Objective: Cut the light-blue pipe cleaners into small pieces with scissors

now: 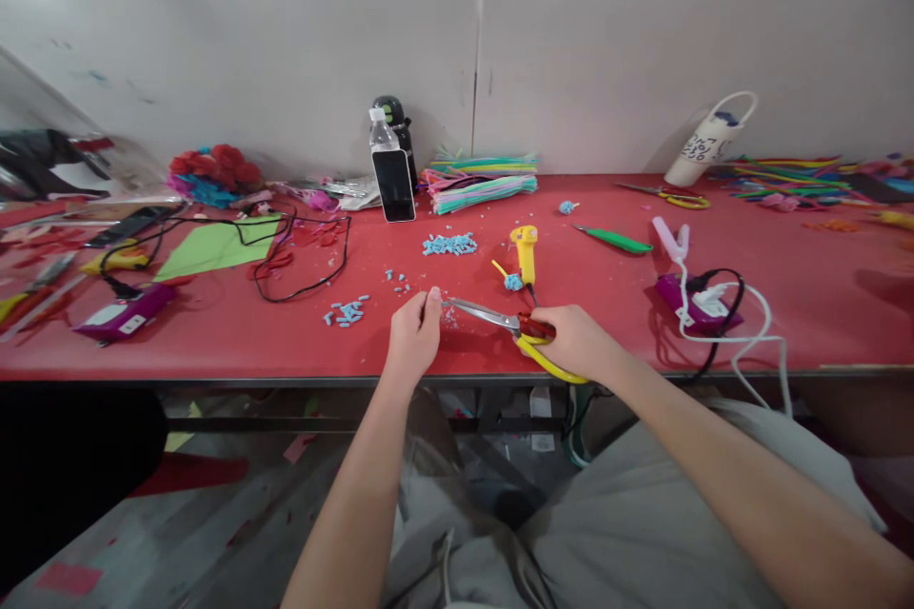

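Observation:
My right hand (575, 341) is wrapped round the yellow and red handles of a pair of scissors (486, 312), whose blades point left and look nearly closed. My left hand (415, 335) is pinched at the blade tips; what lies between its fingers is too small to make out. Tiny light-blue clippings lie on the red table under the blades. Short light-blue fuzzy pieces form a small pile (348, 313) left of my left hand and a larger pile (449, 245) beyond it. A yellow hot glue gun (526, 255) lies past the scissors, beside a blue fuzzy ball (512, 282) on a yellow stem.
A phone (394, 186) leans on bottles behind the piles, near pipe cleaner bundles (486, 186). Green-handled tweezers (618, 239), a second blue ball (566, 207) and other scissors (682, 198) lie to the right. Purple power strips (127, 312) with cords sit on both sides.

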A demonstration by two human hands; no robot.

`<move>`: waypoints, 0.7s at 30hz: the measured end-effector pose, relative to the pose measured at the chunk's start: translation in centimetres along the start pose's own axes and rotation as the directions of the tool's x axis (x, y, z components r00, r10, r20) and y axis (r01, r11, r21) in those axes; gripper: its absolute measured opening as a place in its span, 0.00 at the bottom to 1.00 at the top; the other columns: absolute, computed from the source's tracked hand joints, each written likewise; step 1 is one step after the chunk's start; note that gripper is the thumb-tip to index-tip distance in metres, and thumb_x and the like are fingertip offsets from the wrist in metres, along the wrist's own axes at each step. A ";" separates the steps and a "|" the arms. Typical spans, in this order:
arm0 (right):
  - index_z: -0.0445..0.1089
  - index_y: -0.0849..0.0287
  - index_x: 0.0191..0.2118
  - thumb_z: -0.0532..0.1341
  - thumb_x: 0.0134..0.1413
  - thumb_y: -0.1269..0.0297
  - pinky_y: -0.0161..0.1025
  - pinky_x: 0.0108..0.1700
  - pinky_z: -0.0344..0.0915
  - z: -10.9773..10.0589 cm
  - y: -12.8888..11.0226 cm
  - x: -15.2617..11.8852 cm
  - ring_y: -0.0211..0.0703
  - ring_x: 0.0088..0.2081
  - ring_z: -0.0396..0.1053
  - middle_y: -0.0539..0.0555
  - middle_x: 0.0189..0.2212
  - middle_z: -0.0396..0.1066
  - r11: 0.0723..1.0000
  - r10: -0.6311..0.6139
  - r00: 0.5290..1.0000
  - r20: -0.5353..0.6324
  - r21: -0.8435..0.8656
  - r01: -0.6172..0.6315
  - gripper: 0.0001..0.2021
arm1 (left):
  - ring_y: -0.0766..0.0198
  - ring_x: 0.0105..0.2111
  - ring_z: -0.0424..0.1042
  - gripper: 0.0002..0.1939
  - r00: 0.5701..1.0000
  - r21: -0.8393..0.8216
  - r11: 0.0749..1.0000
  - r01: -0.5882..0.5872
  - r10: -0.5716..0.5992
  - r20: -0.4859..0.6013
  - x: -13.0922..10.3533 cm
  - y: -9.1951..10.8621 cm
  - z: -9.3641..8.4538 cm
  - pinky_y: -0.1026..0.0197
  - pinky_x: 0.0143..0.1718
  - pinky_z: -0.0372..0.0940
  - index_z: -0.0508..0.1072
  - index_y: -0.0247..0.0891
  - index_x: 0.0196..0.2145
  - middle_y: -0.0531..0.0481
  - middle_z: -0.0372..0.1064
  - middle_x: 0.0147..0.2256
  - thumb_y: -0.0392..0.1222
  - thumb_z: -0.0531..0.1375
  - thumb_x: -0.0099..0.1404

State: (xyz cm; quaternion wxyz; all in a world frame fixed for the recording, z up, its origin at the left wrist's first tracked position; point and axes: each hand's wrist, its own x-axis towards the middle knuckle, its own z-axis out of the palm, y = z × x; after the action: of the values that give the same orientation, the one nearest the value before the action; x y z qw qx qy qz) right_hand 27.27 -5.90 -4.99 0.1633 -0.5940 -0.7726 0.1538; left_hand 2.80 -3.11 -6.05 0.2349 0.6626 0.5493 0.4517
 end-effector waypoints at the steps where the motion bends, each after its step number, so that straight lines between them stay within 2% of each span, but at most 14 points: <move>1: 0.64 0.56 0.25 0.58 0.50 0.56 0.33 0.25 0.47 -0.1 -0.1 0.0 0.36 0.22 0.60 0.49 0.19 0.64 1.000 -0.001 1.000 0.001 -0.004 0.001 0.10 | 0.70 0.21 0.54 0.21 1.000 0.001 1.000 0.000 0.000 0.000 0.0 0.0 0.0 0.64 0.24 0.48 0.56 0.38 0.21 0.56 0.52 0.19 0.52 0.46 0.69; 9: 0.64 0.56 0.24 0.59 0.50 0.55 0.33 0.25 0.47 -0.3 -0.5 0.0 0.36 0.21 0.59 0.49 0.19 0.66 1.000 0.004 1.000 0.006 -0.023 -0.004 0.12 | 0.70 0.21 0.55 0.21 1.000 -0.009 1.000 0.009 -0.009 0.013 -0.1 0.0 0.0 0.64 0.25 0.49 0.56 0.38 0.22 0.56 0.53 0.19 0.52 0.46 0.69; 21: 0.67 0.56 0.26 0.58 0.51 0.54 0.33 0.25 0.47 0.0 -0.3 0.0 0.37 0.23 0.62 0.50 0.20 0.67 1.000 0.009 1.000 -0.008 -0.018 -0.009 0.12 | 0.70 0.21 0.58 0.22 1.000 0.020 1.000 0.015 -0.015 0.019 0.0 0.1 0.0 0.65 0.26 0.51 0.57 0.38 0.22 0.56 0.55 0.18 0.53 0.45 0.69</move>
State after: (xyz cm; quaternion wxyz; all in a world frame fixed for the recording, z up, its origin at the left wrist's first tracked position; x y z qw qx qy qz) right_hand 26.99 -5.94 -4.87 0.1602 -0.5994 -0.7707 0.1455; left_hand 2.80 -3.16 -6.00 0.2368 0.6652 0.5565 0.4380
